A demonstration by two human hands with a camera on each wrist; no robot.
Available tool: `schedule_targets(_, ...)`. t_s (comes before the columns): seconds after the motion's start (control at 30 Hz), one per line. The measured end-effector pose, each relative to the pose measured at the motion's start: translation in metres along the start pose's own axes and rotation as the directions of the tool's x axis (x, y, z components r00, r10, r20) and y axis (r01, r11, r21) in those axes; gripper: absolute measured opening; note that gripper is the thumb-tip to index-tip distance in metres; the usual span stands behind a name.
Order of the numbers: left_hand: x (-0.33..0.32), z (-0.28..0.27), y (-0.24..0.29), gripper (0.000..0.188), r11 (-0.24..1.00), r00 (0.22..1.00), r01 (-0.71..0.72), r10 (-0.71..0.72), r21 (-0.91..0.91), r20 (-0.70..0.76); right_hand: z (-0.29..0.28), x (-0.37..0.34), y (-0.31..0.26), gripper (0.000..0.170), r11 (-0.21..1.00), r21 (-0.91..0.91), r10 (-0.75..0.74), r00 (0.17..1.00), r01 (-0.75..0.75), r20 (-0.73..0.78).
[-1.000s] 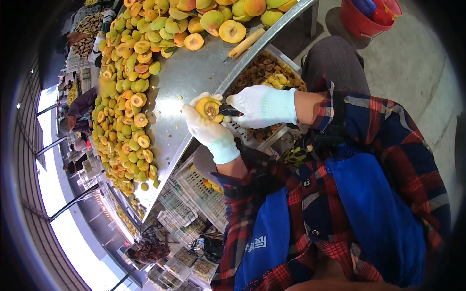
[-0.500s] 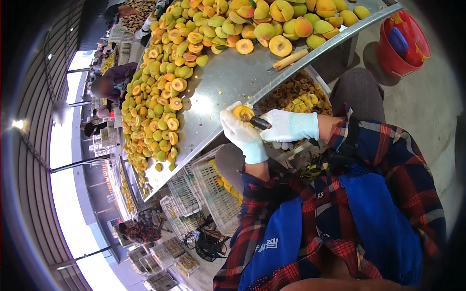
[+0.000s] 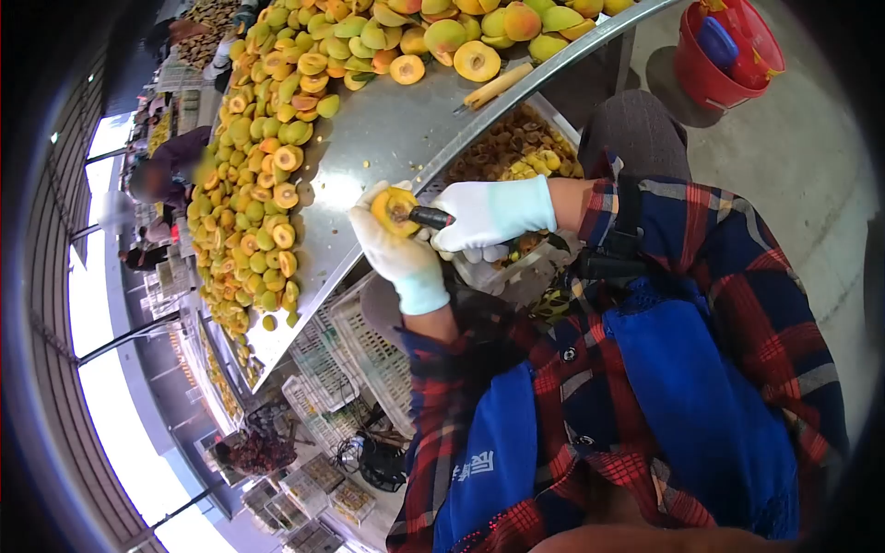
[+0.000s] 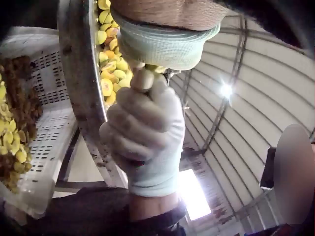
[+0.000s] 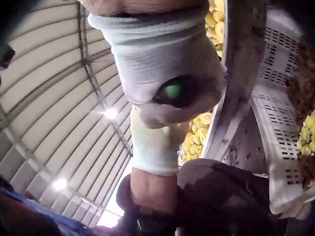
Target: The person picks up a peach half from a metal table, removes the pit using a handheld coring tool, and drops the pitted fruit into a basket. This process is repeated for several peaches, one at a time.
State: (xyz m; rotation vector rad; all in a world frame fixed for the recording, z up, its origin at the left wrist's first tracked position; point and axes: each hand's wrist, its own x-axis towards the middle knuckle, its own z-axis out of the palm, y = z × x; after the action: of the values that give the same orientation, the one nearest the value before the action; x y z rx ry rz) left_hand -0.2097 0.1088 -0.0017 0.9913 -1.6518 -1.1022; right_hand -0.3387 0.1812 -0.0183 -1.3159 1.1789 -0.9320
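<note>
Your left hand is holding a halved fruit snugly at mid-frame, while your right hand is gripping a black-handled tool against it, and too hard a push could be sending the tool into your left hand.

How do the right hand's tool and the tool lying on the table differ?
The held tool has a black handle; the resting tool has a tan one. The held tool's tip is hidden at a stone-fruit half in the left hand; the resting tool's narrow tip shows on the metal table. Both are hand tools.
</note>
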Motion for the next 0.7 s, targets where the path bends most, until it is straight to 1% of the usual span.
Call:
schedule_targets(0.03,0.004,0.002,0.013,0.041,0.895,0.956,0.293,-0.286,-0.336,0.072,0.001,0.008,0.001,0.029,0.940,-0.324,-0.144,0.984,0.103,-0.104)
schedule_targets(0.07,0.011,-0.007,0.006,0.041,0.879,0.940,0.325,-0.258,-0.348,0.226,0.001,0.011,0.003,0.029,0.941,-0.325,-0.130,0.986,0.090,-0.103)
schedule_targets(0.1,0.017,-0.011,0.000,0.041,0.874,0.937,0.331,-0.261,-0.355,0.232,-0.001,0.014,0.003,0.029,0.896,-0.443,-0.095,0.985,0.023,-0.141)
schedule_targets(0.13,0.024,-0.012,-0.003,0.038,0.861,0.927,0.346,-0.252,-0.373,0.279,-0.005,0.017,-0.001,0.029,0.831,-0.554,-0.068,0.980,-0.047,-0.186)
schedule_targets(0.17,0.030,-0.011,-0.005,0.036,0.846,0.914,0.363,-0.242,-0.390,0.327,-0.006,0.019,-0.002,0.029,0.827,-0.560,-0.059,0.980,-0.060,-0.193)
schedule_targets(0.23,0.037,-0.005,-0.005,0.037,0.829,0.922,0.351,-0.223,-0.436,0.317,-0.010,0.022,-0.006,0.024,0.777,-0.624,-0.139,0.944,-0.084,-0.299)
schedule_targets(0.27,0.041,-0.002,-0.003,0.038,0.806,0.915,0.386,-0.271,-0.449,0.299,-0.015,0.024,-0.009,0.024,0.727,-0.681,-0.168,0.937,-0.091,-0.305)
schedule_targets(0.3,0.045,-0.001,0.000,0.039,0.783,0.906,0.417,-0.318,-0.461,0.279,-0.019,0.028,-0.010,0.024,0.719,-0.688,-0.168,0.937,-0.095,-0.305)
schedule_targets(0.33,0.046,0.003,0.005,0.042,0.837,0.916,0.396,-0.328,-0.377,0.232,-0.024,0.032,-0.010,0.022,0.653,-0.753,-0.240,0.921,-0.081,-0.307)
schedule_targets(0.37,0.050,0.004,0.007,0.042,0.833,0.916,0.396,-0.327,-0.386,0.233,-0.028,0.035,-0.011,0.020,0.582,-0.810,-0.307,0.903,-0.071,-0.300)
schedule_targets(0.43,0.052,0.003,0.005,0.034,0.894,0.937,0.331,-0.275,-0.301,0.214,-0.031,0.042,-0.011,0.018,0.567,-0.820,-0.297,0.909,-0.080,-0.294)
schedule_targets(0.47,0.054,0.002,0.002,0.034,0.891,0.936,0.336,-0.278,-0.306,0.217,-0.033,0.045,-0.011,0.019,0.570,-0.818,-0.281,0.918,-0.076,-0.280)
schedule_targets(0.53,0.056,0.000,-0.008,0.023,0.980,0.972,0.109,-0.071,-0.164,0.222,-0.036,0.051,-0.012,0.021,0.573,-0.816,-0.259,0.928,-0.077,-0.269)
schedule_targets(0.57,0.058,0.000,-0.013,0.023,0.979,0.972,0.116,-0.078,-0.165,0.223,-0.035,0.053,-0.013,0.022,0.602,-0.793,-0.209,0.940,-0.094,-0.269)
schedule_targets(0.6,0.060,0.000,-0.019,0.022,0.993,0.982,-0.001,0.023,-0.120,0.185,-0.035,0.054,-0.013,0.024,0.629,-0.769,-0.159,0.951,-0.110,-0.266)
schedule_targets(0.63,0.062,0.001,-0.024,0.021,0.991,0.980,-0.117,0.126,-0.067,0.152,-0.033,0.055,-0.011,0.024,0.631,-0.768,-0.153,0.953,-0.110,-0.263)
schedule_targets(0.67,0.063,0.002,-0.026,0.021,0.992,0.982,-0.111,0.119,-0.064,0.150,-0.031,0.055,-0.008,0.025,0.703,-0.705,-0.137,0.956,-0.091,-0.260)
schedule_targets(0.7,0.064,0.004,-0.029,0.021,0.988,0.988,-0.067,0.085,-0.139,0.132,-0.029,0.055,-0.005,0.026,0.769,-0.635,-0.120,0.959,-0.073,-0.255)
